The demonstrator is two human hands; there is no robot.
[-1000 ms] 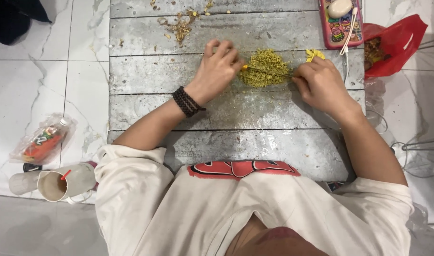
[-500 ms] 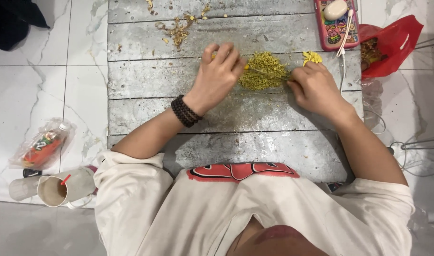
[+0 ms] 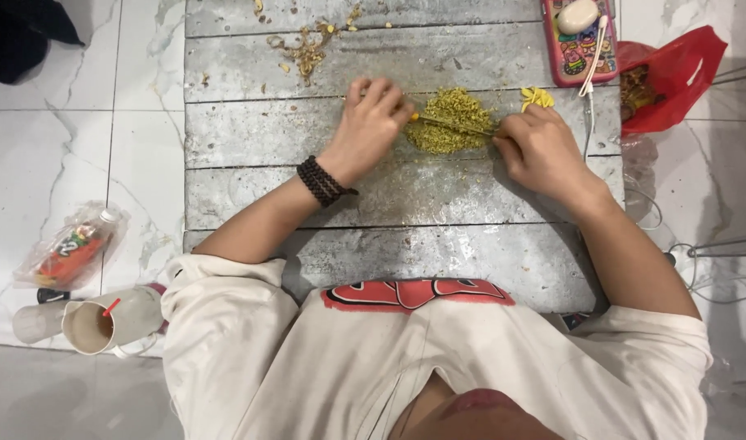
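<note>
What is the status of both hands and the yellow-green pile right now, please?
Left hand and right hand pinch a thin stick across the yellow-green pile. Pile on grey board. Nothing between hands.

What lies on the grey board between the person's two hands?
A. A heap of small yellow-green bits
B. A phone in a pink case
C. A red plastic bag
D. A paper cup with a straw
A: the yellow-green heap sits between the left hand and the right hand.
</note>
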